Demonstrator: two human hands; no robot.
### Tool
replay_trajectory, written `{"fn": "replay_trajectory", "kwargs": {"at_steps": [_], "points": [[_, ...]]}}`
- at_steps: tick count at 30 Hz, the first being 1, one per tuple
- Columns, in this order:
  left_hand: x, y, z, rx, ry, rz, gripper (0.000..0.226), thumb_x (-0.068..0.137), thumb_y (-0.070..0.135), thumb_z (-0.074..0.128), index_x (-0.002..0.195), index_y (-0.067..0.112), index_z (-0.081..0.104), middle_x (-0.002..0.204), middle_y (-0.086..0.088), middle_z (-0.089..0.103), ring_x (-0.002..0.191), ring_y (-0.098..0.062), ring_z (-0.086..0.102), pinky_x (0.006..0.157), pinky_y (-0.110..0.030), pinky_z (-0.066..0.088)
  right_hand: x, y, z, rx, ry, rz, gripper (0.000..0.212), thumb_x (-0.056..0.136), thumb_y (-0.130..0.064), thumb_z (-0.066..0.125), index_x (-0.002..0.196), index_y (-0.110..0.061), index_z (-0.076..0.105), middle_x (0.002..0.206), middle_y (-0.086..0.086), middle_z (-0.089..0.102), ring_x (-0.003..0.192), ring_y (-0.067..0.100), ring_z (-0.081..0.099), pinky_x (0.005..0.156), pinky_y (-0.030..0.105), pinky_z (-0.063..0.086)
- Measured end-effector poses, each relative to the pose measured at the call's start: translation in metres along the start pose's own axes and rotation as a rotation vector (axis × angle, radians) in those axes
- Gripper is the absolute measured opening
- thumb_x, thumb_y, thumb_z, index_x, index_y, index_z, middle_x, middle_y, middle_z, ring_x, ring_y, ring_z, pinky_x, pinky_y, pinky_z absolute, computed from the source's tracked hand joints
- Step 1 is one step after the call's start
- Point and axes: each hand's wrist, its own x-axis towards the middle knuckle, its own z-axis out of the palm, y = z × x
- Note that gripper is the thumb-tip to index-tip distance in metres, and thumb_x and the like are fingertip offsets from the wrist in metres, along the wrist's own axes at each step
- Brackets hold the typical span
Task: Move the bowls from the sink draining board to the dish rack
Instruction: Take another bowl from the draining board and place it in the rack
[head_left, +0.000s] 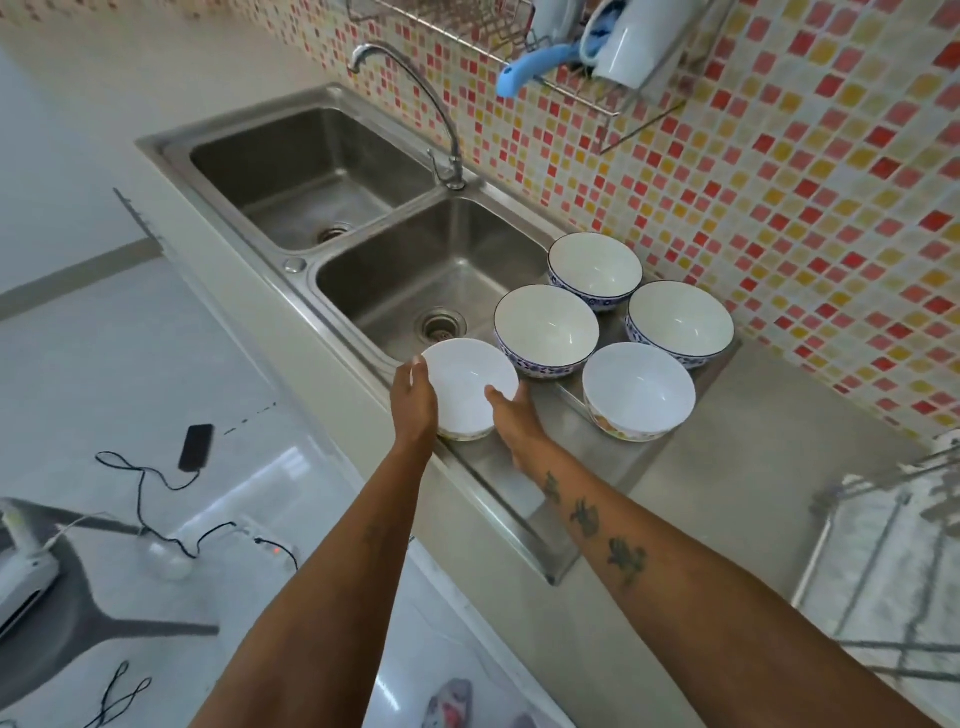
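Several white bowls stand upright on the steel draining board (498, 467) to the right of the sink. The nearest plain white bowl (467, 387) is gripped from both sides: my left hand (413, 400) on its left rim, my right hand (514, 415) on its right side with the thumb over the rim. Behind it are a blue-patterned bowl (545, 330), a floral-edged bowl (638, 389), and two more blue-patterned bowls (595, 270) (679, 322). A wire dish rack (883, 545) stands on the counter at the far right, partly cut off.
A double steel sink (415, 270) with a curved tap (447, 130) lies left of the board. A wall-mounted wire shelf (571, 67) holds a blue-handled utensil and white containers. Mosaic tiles back the counter. On the floor at the left lie a phone (196, 447), cables and a power strip.
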Motion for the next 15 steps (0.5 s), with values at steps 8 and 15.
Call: {"fn": "replay_trajectory", "kwargs": {"at_steps": [8,15], "points": [[-0.034,0.022,-0.005,-0.106,0.021,0.037,0.039,0.104,0.040,0.033,0.124,0.012,0.052,0.128,-0.014,0.058,0.114,-0.032,0.056,0.102,-0.046,0.047,-0.031,-0.011,-0.009,0.091,0.001,-0.031,0.054,0.094,-0.022,0.051,0.144,-0.015,0.032,0.146,0.006,0.044,0.126,0.021,0.047,0.104,0.033,0.039],[-0.148,0.124,0.002,-0.182,-0.108,0.477,0.024,0.106,0.033,0.035,0.121,0.028,0.054,0.119,0.004,0.060,0.111,-0.019,0.059,0.085,-0.028,0.052,-0.148,-0.082,-0.073,0.187,0.256,-0.348,0.046,0.096,-0.035,0.049,0.139,-0.034,0.032,0.133,-0.013,0.044,0.123,0.010,0.045,0.108,0.039,0.043]]}}
